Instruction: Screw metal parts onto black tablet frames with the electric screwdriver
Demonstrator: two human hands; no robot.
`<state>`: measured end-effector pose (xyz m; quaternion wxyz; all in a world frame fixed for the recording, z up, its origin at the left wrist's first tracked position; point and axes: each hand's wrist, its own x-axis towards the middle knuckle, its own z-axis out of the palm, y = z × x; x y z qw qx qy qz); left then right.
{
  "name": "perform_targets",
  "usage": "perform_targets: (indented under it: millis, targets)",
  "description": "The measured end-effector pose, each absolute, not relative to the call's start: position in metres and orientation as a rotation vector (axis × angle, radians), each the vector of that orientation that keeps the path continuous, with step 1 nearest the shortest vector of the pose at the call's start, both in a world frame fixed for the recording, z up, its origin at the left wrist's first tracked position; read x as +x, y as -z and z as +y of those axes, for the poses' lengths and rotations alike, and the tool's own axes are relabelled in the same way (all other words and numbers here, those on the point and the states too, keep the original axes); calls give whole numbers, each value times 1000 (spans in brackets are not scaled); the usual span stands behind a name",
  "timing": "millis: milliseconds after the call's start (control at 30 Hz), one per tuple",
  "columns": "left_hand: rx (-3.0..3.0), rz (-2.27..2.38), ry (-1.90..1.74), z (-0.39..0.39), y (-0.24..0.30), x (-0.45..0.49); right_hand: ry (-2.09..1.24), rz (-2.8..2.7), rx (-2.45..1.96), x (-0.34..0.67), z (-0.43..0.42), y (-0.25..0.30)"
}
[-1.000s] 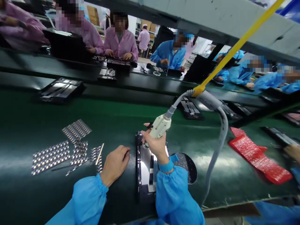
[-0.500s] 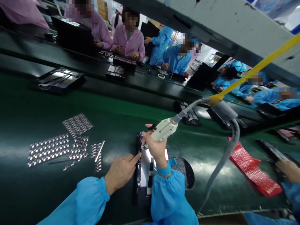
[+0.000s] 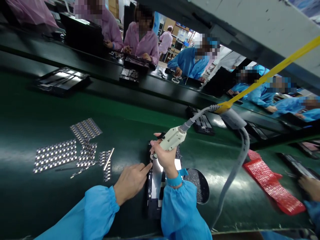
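Observation:
My right hand (image 3: 166, 159) is closed around a pale electric screwdriver (image 3: 173, 137) whose grey cable rises to the right. Its nose points down at the upper left edge of a dark rectangular device (image 3: 155, 186) with a shiny white panel inside. My wrist and sleeve cover part of that device. From the left, my left hand (image 3: 130, 183) reaches to the device's edge, index finger stretched out and touching it, the other fingers partly curled. A round dark dish (image 3: 207, 191) full of small metal parts stands right of my right wrist.
Sheets of small black-and-white stickers (image 3: 56, 156) lie to the left. Red bubble wrap (image 3: 273, 185) lies right, near another person's hand (image 3: 310, 187). A yellow strap (image 3: 270, 74) holds up the cable (image 3: 231, 181). Across the bench, several people work beside similar devices (image 3: 62, 80).
The view has shifted slightly. Both hands and the screwdriver stay almost in the same place on the device. A person in blue standing in the background is no longer seen there.

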<state>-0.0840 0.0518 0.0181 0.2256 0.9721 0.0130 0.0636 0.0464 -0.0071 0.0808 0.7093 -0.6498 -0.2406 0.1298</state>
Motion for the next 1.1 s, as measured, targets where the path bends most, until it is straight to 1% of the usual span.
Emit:
perform_targets:
  millis: [267, 533, 800, 1000, 1100]
  targets:
    - [2644, 65, -212, 52, -18, -84, -352, -614, -1486, 44, -10, -75]
    - [2291, 289, -433, 67, -20, -86, -381, -624, -1474, 44, -10, -74]
    - [2039, 400, -448, 70, -29, -89, -360, -640, -1493, 44, -10, -75]
    - [2032, 327, -457, 63, -35, -95, -367, -614, -1490, 44, -9, -77]
    - [2049, 239, -406, 49, -43, -102, -346, -599, -1483, 43, -9, -76]
